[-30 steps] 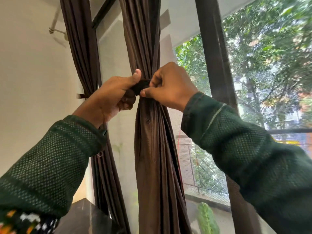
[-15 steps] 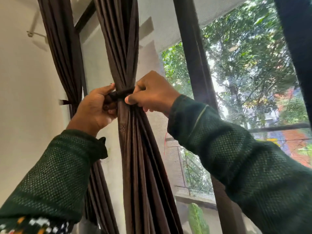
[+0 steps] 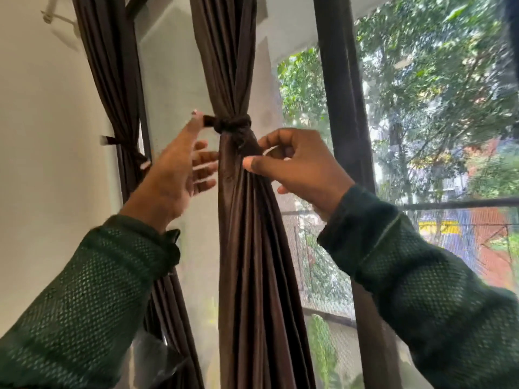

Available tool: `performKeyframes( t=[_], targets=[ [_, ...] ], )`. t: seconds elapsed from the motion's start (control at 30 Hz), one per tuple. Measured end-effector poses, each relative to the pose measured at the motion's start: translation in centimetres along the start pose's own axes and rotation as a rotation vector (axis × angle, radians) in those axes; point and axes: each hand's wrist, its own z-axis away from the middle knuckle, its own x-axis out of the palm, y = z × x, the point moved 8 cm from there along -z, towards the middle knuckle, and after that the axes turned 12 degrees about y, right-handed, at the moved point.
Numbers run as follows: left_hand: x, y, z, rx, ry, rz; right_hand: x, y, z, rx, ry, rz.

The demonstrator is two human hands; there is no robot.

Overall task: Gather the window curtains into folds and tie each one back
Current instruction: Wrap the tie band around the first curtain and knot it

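Tie [image 3: 233,124] knotted round upright middle curtain [image 3: 247,248]. Left hand [image 3: 174,175] fingers spread, fingertip touching tie's tail; right hand [image 3: 297,167] pinches folds just below.

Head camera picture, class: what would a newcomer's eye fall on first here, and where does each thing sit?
First, the brown curtain hanging mid-frame, cinched by a knotted tie. Next, the two hands flanking it: the left hand open, its fingertip at the tie's loose end, and the right hand pinching the folds just under the knot. Further left, a second curtain is already tied back near the wall.
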Motion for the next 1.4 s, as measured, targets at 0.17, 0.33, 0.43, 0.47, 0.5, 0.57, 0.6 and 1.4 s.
performKeyframes(
  t=[0.17,0.33,0.43,0.47,0.5,0.57,0.6,1.4],
  targets=[
    [3.2,-7.7,5.7,-0.048,-0.26,-0.072,2.3,8.1,6.0,0.258,-0.042,-0.042],
    [2.6,-15.0,7.7,-0.102,-0.104,-0.029,3.9,14.0,13.1,0.45,-0.06,-0.103],
    [2.8,-18.7,9.2,-0.167,-0.142,-0.037,4.0,16.8,17.0,0.503,-0.095,-0.079],
    [2.7,-19.4,9.3,-0.177,-0.146,-0.041,3.9,17.9,18.1,0.531,-0.129,-0.058],
    [2.6,-20.1,9.3,-0.188,-0.151,-0.041,3.7,18.9,19.3,0.576,-0.17,-0.044],
    [2.3,-21.0,8.8,-0.188,-0.158,-0.031,3.1,20.8,21.5,0.672,-0.226,-0.027],
    [2.2,-21.4,8.4,-0.197,-0.163,-0.018,2.4,21.7,22.3,0.717,-0.212,0.006],
    [1.7,-34.5,15.6,-0.27,-0.253,-0.007,4.2,25.4,29.7,0.812,-0.061,0.867]
  ],
)
